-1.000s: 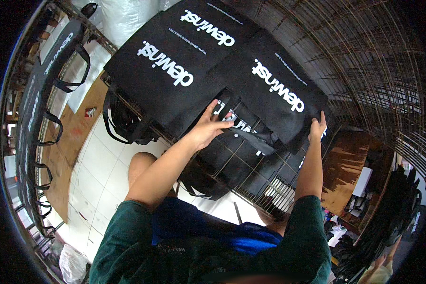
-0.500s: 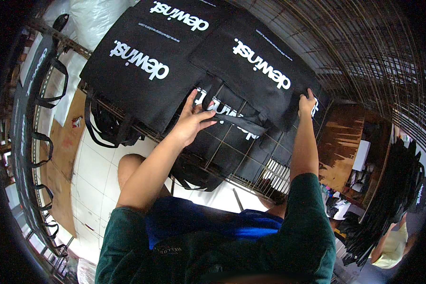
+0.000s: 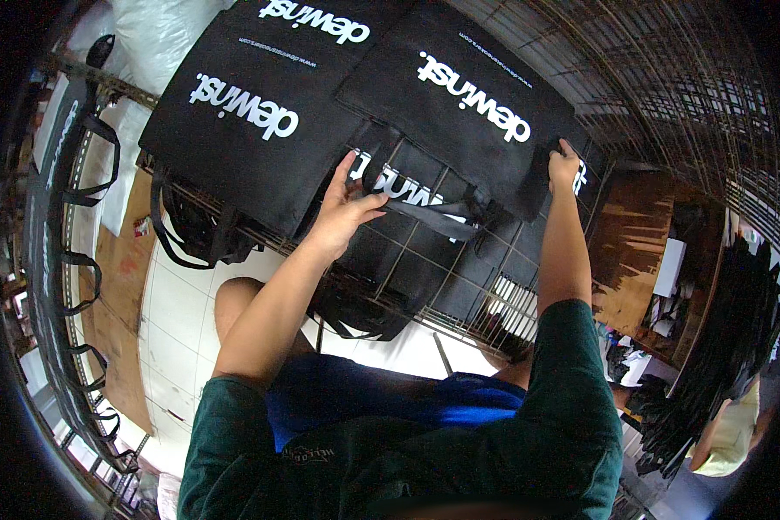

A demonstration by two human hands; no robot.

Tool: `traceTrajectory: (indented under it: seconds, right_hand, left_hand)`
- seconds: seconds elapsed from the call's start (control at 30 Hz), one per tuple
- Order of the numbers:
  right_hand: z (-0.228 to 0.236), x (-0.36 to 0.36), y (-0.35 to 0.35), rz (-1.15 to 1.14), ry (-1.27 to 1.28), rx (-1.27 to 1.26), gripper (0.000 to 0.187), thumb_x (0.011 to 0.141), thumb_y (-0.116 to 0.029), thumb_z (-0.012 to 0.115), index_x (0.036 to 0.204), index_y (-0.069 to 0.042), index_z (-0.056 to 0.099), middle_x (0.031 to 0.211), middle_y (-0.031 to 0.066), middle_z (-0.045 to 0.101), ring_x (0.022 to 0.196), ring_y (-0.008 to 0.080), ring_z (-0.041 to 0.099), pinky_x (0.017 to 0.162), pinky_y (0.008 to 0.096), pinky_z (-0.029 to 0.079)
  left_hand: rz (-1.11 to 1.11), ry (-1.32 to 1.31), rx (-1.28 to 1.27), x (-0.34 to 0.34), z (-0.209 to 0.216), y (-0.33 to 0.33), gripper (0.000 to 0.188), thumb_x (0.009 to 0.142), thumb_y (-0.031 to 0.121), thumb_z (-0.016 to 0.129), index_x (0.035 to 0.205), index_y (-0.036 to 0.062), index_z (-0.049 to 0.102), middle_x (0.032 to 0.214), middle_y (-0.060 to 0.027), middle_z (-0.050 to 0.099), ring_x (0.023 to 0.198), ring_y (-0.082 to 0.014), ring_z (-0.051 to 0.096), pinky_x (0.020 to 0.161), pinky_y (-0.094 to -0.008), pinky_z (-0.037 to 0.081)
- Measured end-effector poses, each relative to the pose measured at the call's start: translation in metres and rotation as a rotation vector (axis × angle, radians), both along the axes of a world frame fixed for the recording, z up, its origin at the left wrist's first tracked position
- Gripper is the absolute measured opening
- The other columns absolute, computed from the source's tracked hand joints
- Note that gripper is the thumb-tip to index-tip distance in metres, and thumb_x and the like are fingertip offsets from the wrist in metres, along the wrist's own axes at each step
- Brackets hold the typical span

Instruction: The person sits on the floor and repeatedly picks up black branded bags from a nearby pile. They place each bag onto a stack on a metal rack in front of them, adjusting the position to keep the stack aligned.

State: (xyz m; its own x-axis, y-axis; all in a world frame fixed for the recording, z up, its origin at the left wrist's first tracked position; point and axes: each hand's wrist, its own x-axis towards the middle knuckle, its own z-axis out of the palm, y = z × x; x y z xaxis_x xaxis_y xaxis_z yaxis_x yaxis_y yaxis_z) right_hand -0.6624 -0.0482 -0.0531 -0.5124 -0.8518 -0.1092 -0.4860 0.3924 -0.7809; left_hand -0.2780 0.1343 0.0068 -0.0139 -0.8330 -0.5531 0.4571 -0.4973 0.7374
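A black fabric bag (image 3: 459,69) with white lettering lies at the upper right on a wire rack. My right hand (image 3: 564,166) is closed on its right edge, with the thumb on top. My left hand (image 3: 342,217) is at the near left of that bag, fingers spread, index finger pointing away. Its thumb reaches to a black strap handle (image 3: 433,217) that loops toward me; whether it touches the strap I cannot tell. Another printed black bag (image 3: 407,247) shows beneath the rack wires. To the left, more black bags (image 3: 225,160) lie flat on the rack.
The wire rack (image 3: 399,251) spans the middle, with a mesh panel (image 3: 659,87) rising at right. Handled bags (image 3: 48,243) hang along the far left. A worn wooden board (image 3: 628,260) and a dark stack (image 3: 719,347) are at right. White plastic sacks (image 3: 152,43) stand behind.
My right hand and the bag edge it grips have shifted slightly away from me. The left hand keeps its spread pose near the handle. The whole view has moved a little.
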Motion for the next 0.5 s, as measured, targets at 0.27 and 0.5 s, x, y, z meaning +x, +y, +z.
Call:
traceTrajectory:
  seconds: [0.27, 0.5]
  right_hand:
    - [-0.023, -0.023, -0.007, 0.136, 0.439, -0.159, 0.041, 0.073, -0.005, 0.061, 0.115, -0.004, 0.059, 0.118, 0.019, 0.054, 0.108, 0.0288, 0.053, 0.096, 0.0344, 0.038]
    - [0.022, -0.001, 0.062, 0.219, 0.395, -0.403, 0.034, 0.076, -0.013, 0.065, 0.109, -0.007, 0.06, 0.113, 0.0134, 0.055, 0.107, 0.0281, 0.05, 0.088, 0.0362, 0.043]
  left_hand:
    - [-0.193, -0.47, -0.201, 0.001, -0.003, 0.004, 0.077, 0.073, -0.002, 0.06, 0.14, 0.0117, 0.026, 0.121, -0.0175, 0.048, 0.109, -0.0262, 0.053, 0.09, -0.0346, 0.044]
    - [-0.211, -1.317, -0.454, 0.003, 0.014, 0.016, 0.075, 0.065, 0.005, 0.063, 0.134, 0.0098, 0.036, 0.131, -0.0181, 0.04, 0.124, -0.0364, 0.036, 0.103, -0.0422, 0.031]
